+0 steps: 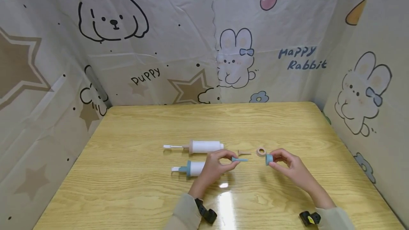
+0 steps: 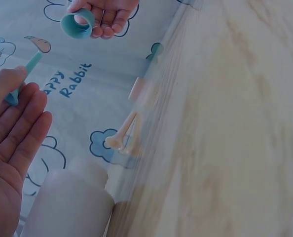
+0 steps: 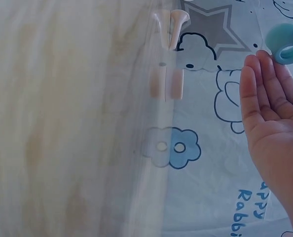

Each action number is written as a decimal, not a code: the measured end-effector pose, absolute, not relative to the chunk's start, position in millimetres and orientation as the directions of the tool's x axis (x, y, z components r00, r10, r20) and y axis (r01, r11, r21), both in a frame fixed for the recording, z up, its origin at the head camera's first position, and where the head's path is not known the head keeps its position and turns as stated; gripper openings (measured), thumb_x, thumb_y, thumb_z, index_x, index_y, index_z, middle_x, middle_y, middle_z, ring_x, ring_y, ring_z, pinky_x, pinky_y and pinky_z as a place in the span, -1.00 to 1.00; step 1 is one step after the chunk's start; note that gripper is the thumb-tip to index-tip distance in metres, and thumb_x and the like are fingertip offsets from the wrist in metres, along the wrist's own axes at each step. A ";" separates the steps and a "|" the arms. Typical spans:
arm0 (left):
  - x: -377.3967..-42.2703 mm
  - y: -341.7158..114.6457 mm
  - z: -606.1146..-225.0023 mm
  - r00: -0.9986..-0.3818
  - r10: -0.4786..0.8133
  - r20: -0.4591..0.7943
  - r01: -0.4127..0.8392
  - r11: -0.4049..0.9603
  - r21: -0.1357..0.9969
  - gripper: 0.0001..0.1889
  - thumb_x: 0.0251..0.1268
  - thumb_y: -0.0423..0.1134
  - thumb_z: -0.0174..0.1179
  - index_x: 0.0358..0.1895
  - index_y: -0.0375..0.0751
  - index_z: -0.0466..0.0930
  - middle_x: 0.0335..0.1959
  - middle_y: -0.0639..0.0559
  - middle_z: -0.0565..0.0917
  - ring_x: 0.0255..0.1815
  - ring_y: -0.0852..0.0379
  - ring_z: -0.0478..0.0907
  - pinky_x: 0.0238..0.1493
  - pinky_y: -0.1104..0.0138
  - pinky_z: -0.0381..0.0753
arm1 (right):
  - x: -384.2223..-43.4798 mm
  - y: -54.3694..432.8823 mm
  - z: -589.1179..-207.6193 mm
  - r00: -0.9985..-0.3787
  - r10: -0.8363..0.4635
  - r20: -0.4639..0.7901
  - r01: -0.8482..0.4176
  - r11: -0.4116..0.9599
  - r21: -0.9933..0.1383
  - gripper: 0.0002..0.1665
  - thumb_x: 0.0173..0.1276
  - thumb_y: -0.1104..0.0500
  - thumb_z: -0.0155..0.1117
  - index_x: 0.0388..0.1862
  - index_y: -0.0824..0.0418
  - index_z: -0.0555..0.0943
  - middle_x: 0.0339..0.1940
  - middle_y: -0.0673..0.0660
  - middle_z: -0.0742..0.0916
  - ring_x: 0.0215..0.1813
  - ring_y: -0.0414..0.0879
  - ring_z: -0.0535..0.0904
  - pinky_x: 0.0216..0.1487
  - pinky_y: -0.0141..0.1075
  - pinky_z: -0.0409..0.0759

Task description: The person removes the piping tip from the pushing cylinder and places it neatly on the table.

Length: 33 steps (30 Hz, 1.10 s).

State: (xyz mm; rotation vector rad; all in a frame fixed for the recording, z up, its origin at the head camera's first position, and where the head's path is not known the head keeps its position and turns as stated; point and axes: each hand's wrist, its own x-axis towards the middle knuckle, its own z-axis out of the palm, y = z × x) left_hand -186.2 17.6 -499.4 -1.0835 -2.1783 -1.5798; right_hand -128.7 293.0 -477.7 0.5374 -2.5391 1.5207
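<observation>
My left hand [image 1: 214,165] pinches a slim blue nozzle-like piece [image 1: 241,159] with a flared end, its thin end pointing right. In the left wrist view this blue piece [image 2: 32,64] sits between thumb and fingers. To the right, my right hand [image 1: 292,169] holds a short blue ring-shaped cap [image 1: 269,159] between thumb and fingertips; in the right wrist view the cap [image 3: 280,37] is turned with its hole showing. The two blue parts are apart. Just beyond them on the table lie a pink nozzle-like piece [image 1: 245,153] and a pink ring [image 1: 257,152].
A white bottle [image 1: 206,147] with a pink collar and white-tipped stem lies on its side. Nearer, another white bottle [image 1: 196,169] with a blue collar lies partly behind my left hand. Printed cloth [image 1: 185,52] encloses the wooden table [image 1: 127,194] at back and sides.
</observation>
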 end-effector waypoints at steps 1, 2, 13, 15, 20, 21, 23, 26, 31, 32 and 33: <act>-186.0 18.5 -499.6 -0.699 0.424 0.576 0.679 0.140 0.721 -0.91 0.16 -0.33 0.39 -0.27 -0.21 0.73 -0.35 -0.06 0.77 -0.33 0.13 0.71 -0.23 0.21 0.76 | -128.4 294.6 -478.3 -0.931 -0.229 0.286 -0.360 0.431 -0.827 -0.72 0.34 0.43 0.21 0.01 0.27 0.55 -0.18 -0.16 0.67 -0.11 -0.41 0.58 0.00 -0.52 0.58; -185.6 19.4 -499.6 -0.701 0.424 0.574 0.677 0.139 0.723 -0.91 0.16 -0.32 0.39 -0.27 -0.20 0.73 -0.35 -0.06 0.77 -0.33 0.12 0.71 -0.23 0.21 0.76 | -128.2 296.0 -478.8 -0.933 -0.226 0.279 -0.353 0.434 -0.829 -0.72 0.34 0.43 0.22 0.01 0.26 0.55 -0.17 -0.16 0.67 -0.10 -0.41 0.58 0.00 -0.53 0.58; -184.3 22.6 -501.2 -0.691 0.428 0.582 0.687 0.140 0.713 -0.90 0.15 -0.33 0.39 -0.26 -0.22 0.72 -0.35 -0.07 0.77 -0.34 0.11 0.70 -0.25 0.20 0.76 | -131.3 294.5 -479.6 -0.930 -0.232 0.286 -0.365 0.476 -0.800 -0.73 0.33 0.36 0.28 0.00 0.23 0.56 -0.20 -0.09 0.69 -0.16 -0.39 0.59 -0.06 -0.48 0.61; -184.3 22.9 -501.6 -0.688 0.431 0.584 0.690 0.139 0.710 -0.90 0.15 -0.34 0.39 -0.26 -0.21 0.72 -0.35 -0.07 0.77 -0.34 0.13 0.70 -0.25 0.22 0.76 | -132.0 294.0 -479.9 -0.931 -0.232 0.282 -0.363 0.504 -0.783 -0.74 0.34 0.33 0.29 -0.01 0.21 0.57 -0.22 -0.05 0.69 -0.18 -0.39 0.59 -0.07 -0.45 0.62; -183.7 23.3 -500.8 -0.688 0.442 0.576 0.685 0.132 0.717 -0.90 0.17 -0.32 0.39 -0.26 -0.21 0.72 -0.34 -0.07 0.77 -0.34 0.15 0.70 -0.23 0.24 0.76 | -134.6 294.6 -480.6 -0.939 -0.239 0.246 -0.340 0.564 -0.753 -0.76 0.33 0.27 0.32 -0.04 0.21 0.56 -0.23 0.00 0.69 -0.20 -0.41 0.56 -0.11 -0.37 0.65; -183.5 23.3 -500.4 -0.687 0.443 0.576 0.685 0.132 0.716 -0.90 0.17 -0.32 0.38 -0.26 -0.21 0.72 -0.33 -0.07 0.78 -0.34 0.15 0.70 -0.23 0.24 0.76 | -135.3 295.0 -480.6 -0.941 -0.244 0.234 -0.334 0.572 -0.749 -0.75 0.32 0.26 0.33 -0.05 0.22 0.56 -0.23 0.01 0.68 -0.20 -0.41 0.55 -0.14 -0.37 0.65; -183.4 23.3 -500.0 -0.685 0.444 0.577 0.686 0.129 0.716 -0.90 0.17 -0.33 0.38 -0.25 -0.22 0.72 -0.33 -0.07 0.78 -0.34 0.15 0.70 -0.23 0.25 0.76 | -136.9 295.9 -481.2 -0.947 -0.250 0.202 -0.314 0.584 -0.749 -0.74 0.31 0.24 0.35 -0.06 0.23 0.55 -0.24 0.01 0.67 -0.21 -0.42 0.53 -0.17 -0.39 0.63; -183.1 23.3 -499.5 -0.684 0.446 0.577 0.686 0.126 0.716 -0.90 0.17 -0.34 0.38 -0.25 -0.22 0.72 -0.32 -0.07 0.78 -0.34 0.15 0.71 -0.21 0.28 0.76 | -138.9 297.5 -482.2 -0.950 -0.268 0.160 -0.295 0.602 -0.742 -0.72 0.29 0.22 0.37 -0.08 0.25 0.52 -0.26 0.02 0.64 -0.23 -0.41 0.49 -0.22 -0.42 0.60; -183.2 23.6 -499.8 -0.691 0.451 0.565 0.679 0.136 0.721 -0.90 0.17 -0.32 0.39 -0.25 -0.20 0.72 -0.31 -0.06 0.78 -0.33 0.16 0.71 -0.19 0.31 0.75 | -141.0 299.1 -484.5 -0.944 -0.305 0.128 -0.302 0.636 -0.710 -0.69 0.25 0.27 0.40 -0.13 0.28 0.47 -0.31 0.02 0.60 -0.28 -0.40 0.44 -0.30 -0.46 0.55; -183.3 23.8 -499.8 -0.691 0.452 0.564 0.679 0.139 0.721 -0.90 0.17 -0.32 0.39 -0.25 -0.19 0.73 -0.31 -0.05 0.79 -0.32 0.16 0.71 -0.19 0.30 0.75 | -141.5 299.2 -484.9 -0.943 -0.309 0.121 -0.301 0.640 -0.707 -0.68 0.24 0.28 0.40 -0.13 0.29 0.47 -0.32 0.02 0.59 -0.29 -0.39 0.43 -0.31 -0.47 0.54; -183.5 24.1 -499.9 -0.690 0.453 0.564 0.681 0.143 0.719 -0.90 0.17 -0.32 0.39 -0.25 -0.19 0.73 -0.31 -0.05 0.79 -0.32 0.16 0.71 -0.19 0.28 0.75 | -142.0 299.3 -485.2 -0.943 -0.312 0.114 -0.298 0.644 -0.704 -0.68 0.23 0.29 0.41 -0.14 0.30 0.47 -0.33 0.03 0.59 -0.30 -0.39 0.42 -0.33 -0.47 0.53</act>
